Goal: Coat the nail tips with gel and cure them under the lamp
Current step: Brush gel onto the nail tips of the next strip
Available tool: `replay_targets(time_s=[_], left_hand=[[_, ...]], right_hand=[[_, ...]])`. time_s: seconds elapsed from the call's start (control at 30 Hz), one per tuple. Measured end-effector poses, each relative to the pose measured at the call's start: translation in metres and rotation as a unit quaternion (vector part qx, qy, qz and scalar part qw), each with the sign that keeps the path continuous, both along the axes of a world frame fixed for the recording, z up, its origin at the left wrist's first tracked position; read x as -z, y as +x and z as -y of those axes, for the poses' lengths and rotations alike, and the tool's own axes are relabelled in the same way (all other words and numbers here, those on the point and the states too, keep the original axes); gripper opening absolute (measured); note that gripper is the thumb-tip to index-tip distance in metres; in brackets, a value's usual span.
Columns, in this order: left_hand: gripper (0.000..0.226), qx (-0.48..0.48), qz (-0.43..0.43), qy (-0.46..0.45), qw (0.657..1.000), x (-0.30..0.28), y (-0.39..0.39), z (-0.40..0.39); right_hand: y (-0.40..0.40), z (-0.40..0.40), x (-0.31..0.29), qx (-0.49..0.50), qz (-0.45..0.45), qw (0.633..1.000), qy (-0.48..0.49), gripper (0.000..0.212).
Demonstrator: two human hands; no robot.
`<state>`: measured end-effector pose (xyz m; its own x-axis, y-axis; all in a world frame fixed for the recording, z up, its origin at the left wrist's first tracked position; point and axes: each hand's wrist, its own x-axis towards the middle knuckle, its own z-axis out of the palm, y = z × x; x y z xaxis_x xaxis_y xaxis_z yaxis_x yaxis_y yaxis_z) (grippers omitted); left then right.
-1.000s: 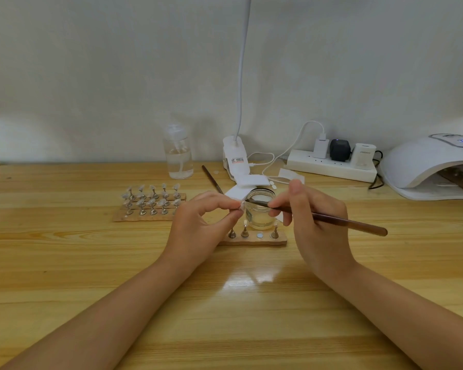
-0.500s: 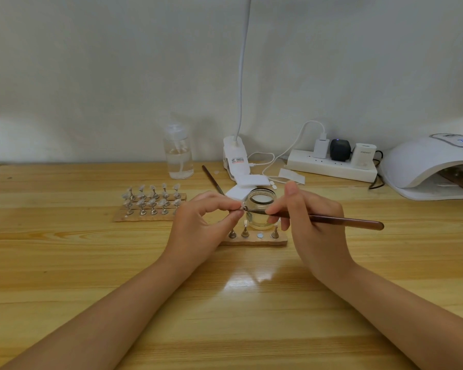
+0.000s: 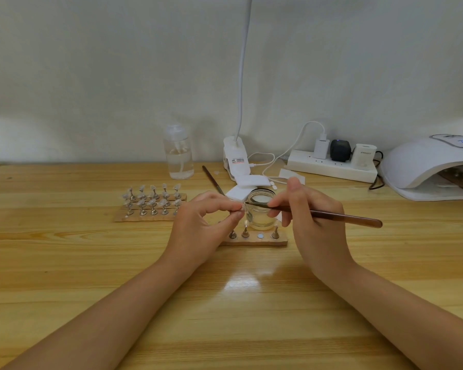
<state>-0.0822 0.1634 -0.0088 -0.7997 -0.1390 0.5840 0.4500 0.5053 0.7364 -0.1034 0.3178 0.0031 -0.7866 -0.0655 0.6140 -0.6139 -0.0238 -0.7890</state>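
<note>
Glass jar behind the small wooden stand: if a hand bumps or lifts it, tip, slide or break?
The glass jar looks squat and wide, so probably hard to tip. Its lid is off with clear liquid inside, so a knock might slosh it. On the glossy table it would likely slide rather than roll, and smooth glass may be slippery to hold.

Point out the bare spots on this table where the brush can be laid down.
Free: the wood right of the right hand, in front of the power strip and nail lamp; also the table's left end, beyond the rack of nail tips. Crowded: around the glass jar, small stand, white pads.
</note>
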Motion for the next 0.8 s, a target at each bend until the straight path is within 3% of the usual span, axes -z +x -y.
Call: replay_targets(time_s=[0.47, 0.8], left_hand=[[0.023, -0.004, -0.003, -0.001, 1.000, -0.0004, 0.0008, -0.0006], [0.020, 0.001, 0.002, 0.004, 1.000, -0.0004, -0.0011, -0.0005]], right_hand=[[0.0003, -0.0019, -0.0003, -0.009, 0.040, 0.999, 0.008, 0.048], [0.0007, -0.0003, -0.0025, -0.007, 0.044, 0.999, -0.015, 0.042]])
